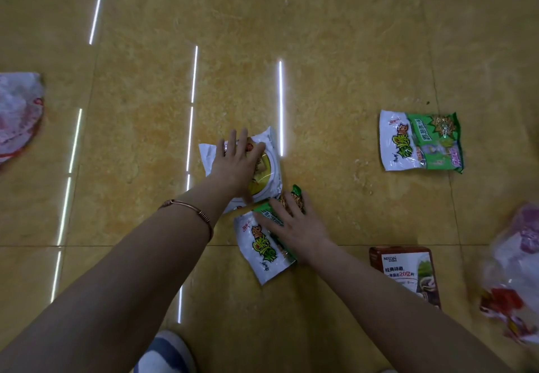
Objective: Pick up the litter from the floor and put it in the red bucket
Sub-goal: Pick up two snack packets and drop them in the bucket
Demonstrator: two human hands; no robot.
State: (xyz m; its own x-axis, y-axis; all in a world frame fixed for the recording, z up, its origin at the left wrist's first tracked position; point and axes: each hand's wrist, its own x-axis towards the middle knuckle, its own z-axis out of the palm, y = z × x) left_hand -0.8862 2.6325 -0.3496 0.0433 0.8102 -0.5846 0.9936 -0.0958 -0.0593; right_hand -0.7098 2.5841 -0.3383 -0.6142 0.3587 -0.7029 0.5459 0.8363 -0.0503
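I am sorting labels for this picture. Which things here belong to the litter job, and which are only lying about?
Job: left hand, flat on the white-and-yellow packet; right hand, flat on the near green-and-white packet; far green-and-white packet; Nescafe box; left plastic bag; right plastic bag.
Not the job: slipper; bracelet. The red bucket is not in view.

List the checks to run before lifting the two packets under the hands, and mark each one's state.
1. Left hand on the white-and-yellow packet: ok, fingers lie flat on it.
2. Right hand on the near green packet: ok, resting flat.
3. Packets gripped: not ok, no fingers curled round either.
4. Packets apart: not ok, their edges meet.
5. Red bucket in sight: not ok, it is out of view.
6. Floor cleared: not ok, the far green packet and coffee box lie there.
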